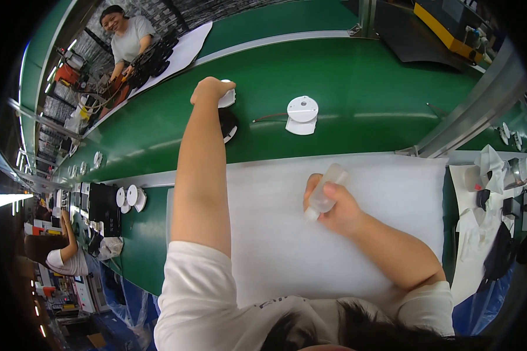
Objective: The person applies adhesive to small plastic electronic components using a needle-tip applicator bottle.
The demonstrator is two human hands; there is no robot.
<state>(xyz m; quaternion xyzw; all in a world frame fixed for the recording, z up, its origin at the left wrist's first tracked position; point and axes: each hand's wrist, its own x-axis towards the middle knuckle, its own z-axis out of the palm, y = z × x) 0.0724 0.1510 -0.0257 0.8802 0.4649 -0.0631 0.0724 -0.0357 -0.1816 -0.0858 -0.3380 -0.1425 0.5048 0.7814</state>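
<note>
My left arm stretches far across the green surface, and my left hand [209,89] closes over a white plastic part [227,99], most of it hidden by the fingers. Just below that part lies a black rounded piece with a white edge [229,124], partly behind my forearm. My right hand [346,210] is wrapped round a translucent squeeze bottle [333,180], tilted with its pale tip pointing down to the left above the white sheet [275,251]. Farther off, a white disc-shaped housing on a white base [302,114] sits on the green surface, a thin reddish wire running out to its left.
A metal post [474,105] slants up at the right. White round parts [131,196] and a black box [104,209] are at the left. Crumpled wrapping [490,167] and black items lie at the right. One person [129,38] works across the table, another [67,254] at far left.
</note>
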